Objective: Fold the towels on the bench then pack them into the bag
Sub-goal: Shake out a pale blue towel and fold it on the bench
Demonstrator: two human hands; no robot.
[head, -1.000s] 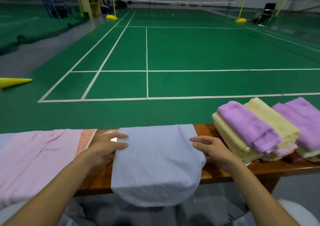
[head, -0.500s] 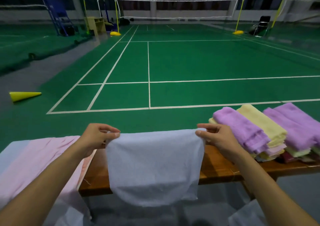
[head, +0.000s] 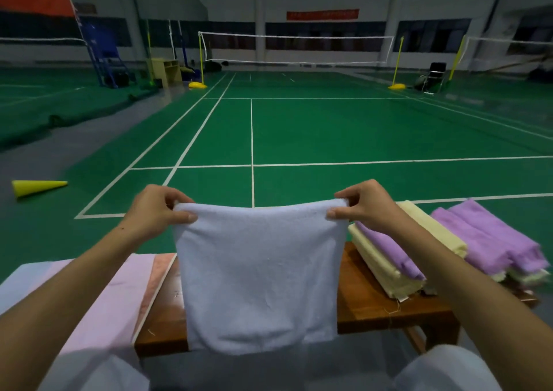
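Observation:
A pale blue towel (head: 257, 277) hangs in the air over the wooden bench (head: 377, 307), doubled over with its folded edge at the bottom. My left hand (head: 155, 211) pinches its top left corner and my right hand (head: 365, 205) pinches its top right corner. A pink towel (head: 101, 295) lies spread flat on the bench's left part. On the right part sits a pile of folded towels, purple (head: 484, 241) and pale yellow (head: 380, 262). No bag shows in view.
Beyond the bench stretches a green badminton court with a net (head: 296, 49) at the far end. A yellow cone (head: 36, 186) lies on the floor at the left. My knees in light trousers (head: 443, 369) are below the bench edge.
Both hands took hold of the blue towel's top corners and lifted it off the bench, higher than half a second ago. My view tilted upward.

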